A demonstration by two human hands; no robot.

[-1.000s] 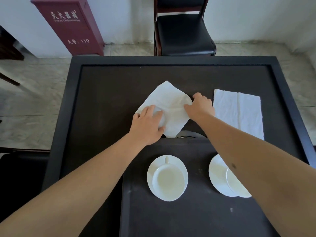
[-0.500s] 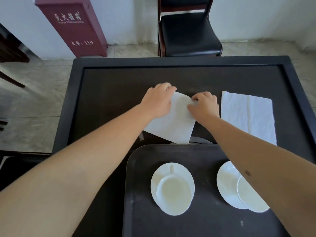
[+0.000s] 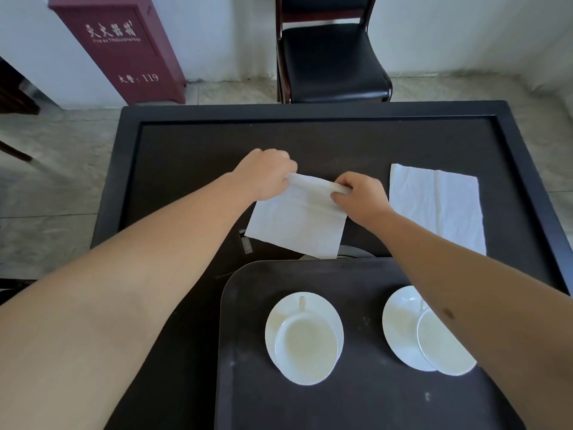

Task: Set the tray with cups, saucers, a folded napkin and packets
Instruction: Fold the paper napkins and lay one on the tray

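Note:
A white napkin [image 3: 297, 225] lies on the dark table just beyond the tray, its far edge rolled over toward me. My left hand [image 3: 263, 173] pinches the left end of that fold and my right hand [image 3: 359, 197] pinches the right end. On the dark tray [image 3: 356, 274] in front of me stand two white cups on saucers: the left cup [image 3: 305, 342] on its saucer [image 3: 328, 308], and the right cup [image 3: 443, 346] on its saucer [image 3: 400, 321], partly hidden by my right forearm. A second napkin [image 3: 440, 206] lies flat to the right.
The black table [image 3: 192, 144] has a raised rim all round. A black chair [image 3: 331, 60] stands behind its far edge, and a dark red cabinet [image 3: 124, 48] stands on the floor at the back left. A small grey scrap [image 3: 248, 245] lies left of the napkin.
My left hand moved from the napkin's near side to its far edge. Both hands now pinch that far edge and have folded it over toward me. The napkin has turned from diamond to square-on.

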